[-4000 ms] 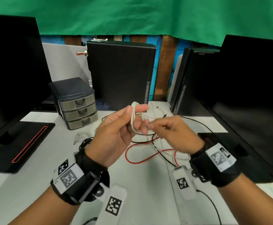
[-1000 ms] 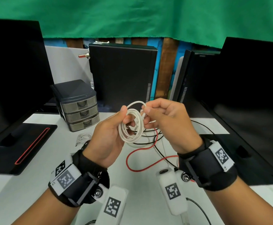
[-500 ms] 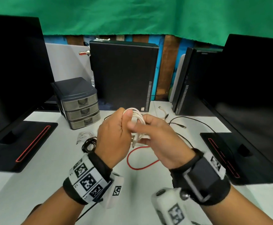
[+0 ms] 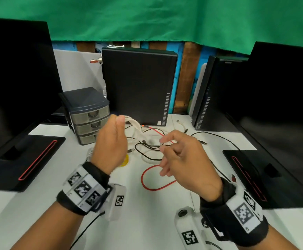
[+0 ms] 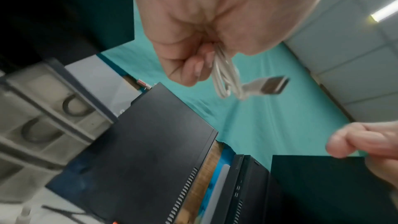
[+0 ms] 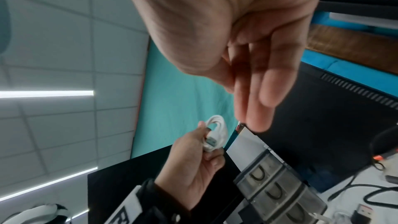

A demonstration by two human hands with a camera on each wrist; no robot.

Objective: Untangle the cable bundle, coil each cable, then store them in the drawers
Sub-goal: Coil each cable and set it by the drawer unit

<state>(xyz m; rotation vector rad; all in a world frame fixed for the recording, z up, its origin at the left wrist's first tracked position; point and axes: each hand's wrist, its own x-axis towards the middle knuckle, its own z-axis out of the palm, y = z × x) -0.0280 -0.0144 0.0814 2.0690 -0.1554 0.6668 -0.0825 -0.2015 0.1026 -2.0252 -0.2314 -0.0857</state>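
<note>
Left-wrist view shows the left hand (image 5: 215,23) with fingers curled tight around a coiled white USB cable (image 5: 226,77), held in the air beside the small grey three-drawer plastic cabinet (image 4: 91,120). Right hand (image 4: 185,159) hangs nearby, fingers (image 6: 258,91) loosely extended, holding nothing, above loose red and black cables (image 4: 152,177) on the white desk (image 4: 147,222).

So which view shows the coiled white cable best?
The right wrist view: the whole white cable coil and plug show in the left hand. The left wrist view catches only hanging loops, and the head view hides it partly behind that hand.
</note>
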